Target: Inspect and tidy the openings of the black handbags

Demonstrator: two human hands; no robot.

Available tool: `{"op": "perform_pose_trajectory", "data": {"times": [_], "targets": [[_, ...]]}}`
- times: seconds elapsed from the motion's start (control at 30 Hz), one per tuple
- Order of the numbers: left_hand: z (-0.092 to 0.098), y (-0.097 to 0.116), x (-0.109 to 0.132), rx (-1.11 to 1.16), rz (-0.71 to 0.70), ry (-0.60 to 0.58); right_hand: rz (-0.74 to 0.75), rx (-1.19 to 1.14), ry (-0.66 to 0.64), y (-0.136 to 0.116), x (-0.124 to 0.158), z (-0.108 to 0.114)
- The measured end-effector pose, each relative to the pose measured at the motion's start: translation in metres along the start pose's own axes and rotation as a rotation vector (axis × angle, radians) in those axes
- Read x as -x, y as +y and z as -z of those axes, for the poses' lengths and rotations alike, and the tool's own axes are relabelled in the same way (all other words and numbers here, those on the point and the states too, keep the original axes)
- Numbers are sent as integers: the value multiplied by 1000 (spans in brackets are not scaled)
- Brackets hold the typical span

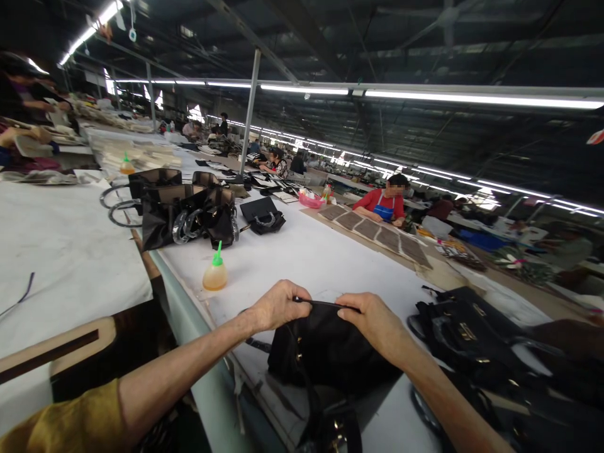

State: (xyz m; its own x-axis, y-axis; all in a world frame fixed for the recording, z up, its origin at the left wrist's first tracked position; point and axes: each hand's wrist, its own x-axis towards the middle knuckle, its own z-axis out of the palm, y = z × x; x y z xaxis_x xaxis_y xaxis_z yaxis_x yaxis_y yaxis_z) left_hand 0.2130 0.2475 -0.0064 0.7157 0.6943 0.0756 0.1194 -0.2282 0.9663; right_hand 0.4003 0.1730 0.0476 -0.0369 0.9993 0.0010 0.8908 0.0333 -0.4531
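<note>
A black handbag (330, 349) with gold-coloured metal fittings stands on the white-covered table in front of me, its handle hanging towards me. My left hand (280, 305) pinches the upper edge of the bag at its left, thumb and fingers closed on it. At the right of the same edge, my right hand (372, 318) grips it in the same way. Between the two hands the edge is stretched almost straight. The inside of the bag is hidden from this angle.
A glue bottle (215, 274) with a green nozzle stands left of my hands. Several black bags (163, 214) are grouped behind it, and more black handbags (472, 333) lie at the right. Across the table (302, 251) sits a person in red (384, 200) beside brown panels (377, 233).
</note>
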Motion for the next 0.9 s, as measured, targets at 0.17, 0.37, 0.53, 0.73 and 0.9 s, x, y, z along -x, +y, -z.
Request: {"op": "perform_pose_trajectory", "data": {"times": [0.17, 0.37, 0.53, 0.73, 0.9], "targets": [[3, 4, 1, -73, -4, -33, 27, 87, 26, -1, 3, 1], [13, 22, 5, -298, -95, -125, 18, 128, 73, -1, 9, 1], [0, 44, -8, -639, -185, -134, 37, 94, 70, -6, 13, 0], [-17, 56, -22, -708, -89, -156, 88, -2, 70, 0, 21, 13], [-8, 62, -8, -668, 10, -93, -109, -104, 109, 20, 35, 20]]}}
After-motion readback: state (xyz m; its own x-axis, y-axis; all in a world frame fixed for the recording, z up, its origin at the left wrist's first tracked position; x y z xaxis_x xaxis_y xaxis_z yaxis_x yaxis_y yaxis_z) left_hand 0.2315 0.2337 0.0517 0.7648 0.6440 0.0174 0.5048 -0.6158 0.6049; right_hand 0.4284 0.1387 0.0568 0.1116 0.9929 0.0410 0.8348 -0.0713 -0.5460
